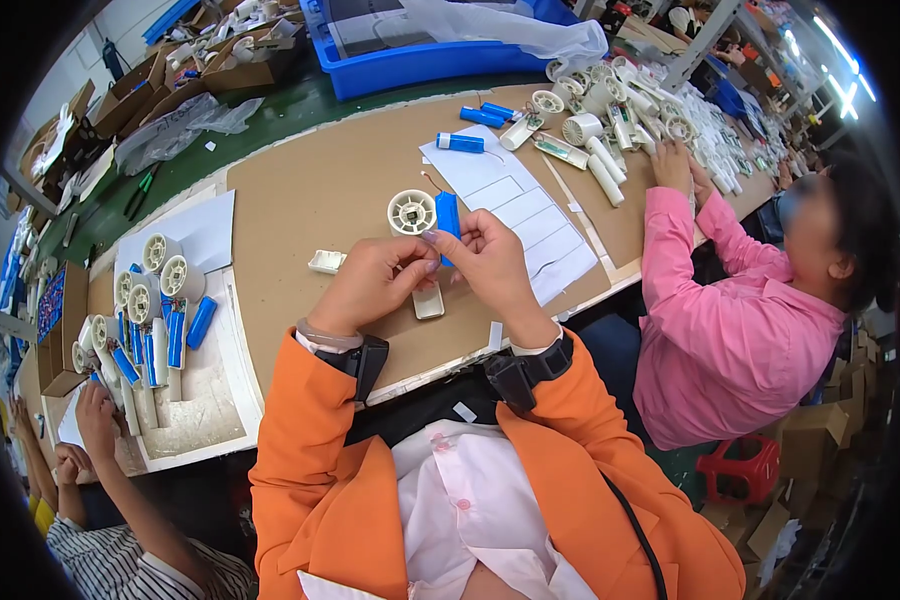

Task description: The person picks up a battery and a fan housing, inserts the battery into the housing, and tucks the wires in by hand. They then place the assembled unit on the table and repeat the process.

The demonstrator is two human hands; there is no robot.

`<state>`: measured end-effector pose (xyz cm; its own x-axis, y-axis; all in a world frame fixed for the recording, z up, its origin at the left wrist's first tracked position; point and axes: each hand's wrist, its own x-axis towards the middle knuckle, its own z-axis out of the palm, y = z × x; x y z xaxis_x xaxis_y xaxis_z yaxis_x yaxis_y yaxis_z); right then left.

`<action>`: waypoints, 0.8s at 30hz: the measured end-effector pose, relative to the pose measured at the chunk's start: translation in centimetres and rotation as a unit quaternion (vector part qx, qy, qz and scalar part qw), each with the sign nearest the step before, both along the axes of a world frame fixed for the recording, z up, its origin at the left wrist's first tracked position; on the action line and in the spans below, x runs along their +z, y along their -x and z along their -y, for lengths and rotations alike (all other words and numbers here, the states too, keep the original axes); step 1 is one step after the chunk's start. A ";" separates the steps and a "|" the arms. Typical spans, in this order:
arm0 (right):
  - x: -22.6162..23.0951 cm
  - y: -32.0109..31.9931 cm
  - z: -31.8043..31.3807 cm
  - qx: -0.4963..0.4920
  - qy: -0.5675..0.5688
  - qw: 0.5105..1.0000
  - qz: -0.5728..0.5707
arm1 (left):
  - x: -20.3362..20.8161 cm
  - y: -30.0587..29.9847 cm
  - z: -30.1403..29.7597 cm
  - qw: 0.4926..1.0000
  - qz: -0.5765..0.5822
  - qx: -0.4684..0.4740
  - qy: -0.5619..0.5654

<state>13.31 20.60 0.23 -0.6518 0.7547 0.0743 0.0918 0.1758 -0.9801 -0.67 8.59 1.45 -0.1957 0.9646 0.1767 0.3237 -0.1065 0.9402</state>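
Observation:
My left hand (378,282) and my right hand (492,262) meet over the board, thumbs and fingers pinched close together. What sits between the fingertips is too small to make out. Just beyond them is a white round housing (412,212) with a spoked, fan-like face. A blue cylindrical battery (448,212) stands beside it, partly behind my right fingers, with a thin wire near its top. Below my fingertips shows the end of a white plastic casing (428,302); its middle is hidden by my hands. Left of them lies a small white half-shell (327,262).
Further right is a marked paper sheet (515,205) with a blue battery (460,143). White housings (582,128) pile up beyond, by a co-worker in pink (735,310). At left, assembled units with batteries (160,290) lie near another co-worker's hand (97,420). A blue bin (430,68) stands behind.

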 end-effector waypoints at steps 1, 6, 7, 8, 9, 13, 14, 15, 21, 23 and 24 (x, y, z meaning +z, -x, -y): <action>-0.1 0.0 0.0 -0.003 -0.014 1.000 0.008 | -0.1 0.0 0.0 1.000 -0.001 0.004 -0.005; 0.1 0.2 0.4 -0.010 -0.025 1.000 0.005 | -0.2 0.0 -0.2 0.999 -0.020 0.016 -0.032; 0.1 0.2 0.5 -0.013 -0.029 0.999 0.007 | -0.3 0.0 -0.2 0.998 -0.047 0.022 -0.043; 0.2 0.2 0.6 -0.015 -0.034 0.999 0.008 | -0.2 0.0 -0.2 0.995 -0.074 0.027 -0.055; 0.2 0.2 0.7 -0.018 -0.038 0.999 0.010 | -0.2 0.0 -0.2 0.992 -0.101 0.033 -0.067; 0.6 0.1 0.8 0.002 -0.011 1.000 0.005 | 0.0 -0.1 -0.1 0.994 -0.086 0.036 -0.062; 0.6 0.1 0.8 0.003 -0.011 1.000 0.006 | 0.0 -0.1 0.0 0.994 -0.086 0.037 -0.062; 0.5 0.1 0.8 0.014 0.016 1.000 -0.008 | -0.1 -0.1 0.0 0.994 -0.081 0.034 -0.064; 0.6 -0.1 0.8 0.027 0.099 0.992 -0.075 | -0.3 0.0 0.0 0.999 -0.028 0.016 -0.031; 0.6 -0.2 0.5 0.023 0.092 0.994 -0.061 | -0.1 0.0 0.0 1.000 -0.017 0.007 -0.024; 0.6 -0.3 0.4 0.020 0.084 0.995 -0.047 | 0.1 -0.1 0.1 1.000 -0.005 -0.001 -0.017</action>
